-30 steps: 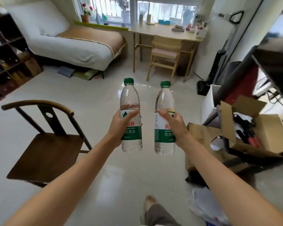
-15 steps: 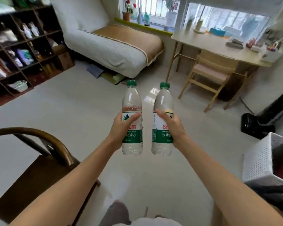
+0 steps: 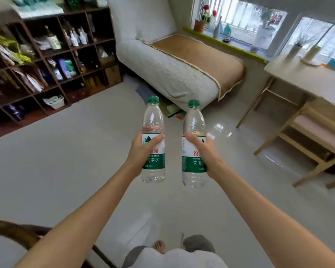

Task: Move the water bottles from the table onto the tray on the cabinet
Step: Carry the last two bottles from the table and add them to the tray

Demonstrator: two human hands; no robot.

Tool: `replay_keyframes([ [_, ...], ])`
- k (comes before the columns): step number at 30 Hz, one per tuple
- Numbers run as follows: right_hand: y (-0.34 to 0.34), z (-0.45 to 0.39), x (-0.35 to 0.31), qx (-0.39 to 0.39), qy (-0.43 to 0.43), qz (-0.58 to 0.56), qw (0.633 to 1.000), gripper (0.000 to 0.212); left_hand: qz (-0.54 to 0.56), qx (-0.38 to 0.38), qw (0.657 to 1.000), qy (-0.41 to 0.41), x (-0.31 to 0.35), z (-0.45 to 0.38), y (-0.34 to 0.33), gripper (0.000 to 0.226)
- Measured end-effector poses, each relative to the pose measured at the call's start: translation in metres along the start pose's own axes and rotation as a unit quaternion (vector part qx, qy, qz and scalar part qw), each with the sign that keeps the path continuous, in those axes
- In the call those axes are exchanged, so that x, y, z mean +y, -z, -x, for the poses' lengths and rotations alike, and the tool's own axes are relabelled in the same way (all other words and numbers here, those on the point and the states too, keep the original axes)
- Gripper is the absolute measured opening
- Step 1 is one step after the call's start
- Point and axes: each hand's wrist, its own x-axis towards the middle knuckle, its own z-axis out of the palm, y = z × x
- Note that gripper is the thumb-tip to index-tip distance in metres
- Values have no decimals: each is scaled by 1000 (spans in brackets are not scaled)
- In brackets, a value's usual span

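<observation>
I hold two clear water bottles with green caps and green-white labels upright over the pale floor, side by side and a little apart. My left hand [image 3: 141,151] wraps the label of the left bottle [image 3: 153,122]. My right hand [image 3: 203,153] wraps the label of the right bottle [image 3: 193,126]. At the far left stands a dark brown open-shelf cabinet [image 3: 46,60], and a pale tray-like surface [image 3: 39,10] with green and clear bottles on it lies on its top, blurred.
A white sofa bed [image 3: 172,74] with a tan mat lies ahead. A light wooden desk [image 3: 306,80] and chair [image 3: 313,136] stand at the right. A dark wooden chair back [image 3: 10,231] curves at the lower left. My feet show at the bottom.
My view has swung to the left: the cardboard boxes and white basket at the right have left the frame, and the shelf cabinet has come in. Both bottles stay upright in my hands.
</observation>
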Motion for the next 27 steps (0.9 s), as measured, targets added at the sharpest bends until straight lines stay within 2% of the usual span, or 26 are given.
replay_keyframes([
  [3,-22,-71,-32,-9,-5,-4,1000,34,-1,27,1000,6,18,-66,18,28],
  [8,-78,-206,-76,-74,-16,18,997,45,-13,74,997,0,41,-180,54,23],
  [15,-182,-388,-154,-182,-25,49,982,44,18,186,982,-2,96,-332,119,23],
  [19,-253,-469,-201,-237,-16,80,968,39,37,252,967,-1,126,-400,172,33],
  [23,-334,-546,-236,-285,0,112,952,38,56,305,951,-13,152,-474,237,32],
  [27,-421,-615,-267,-305,22,129,943,20,60,339,938,-27,182,-553,311,26],
])
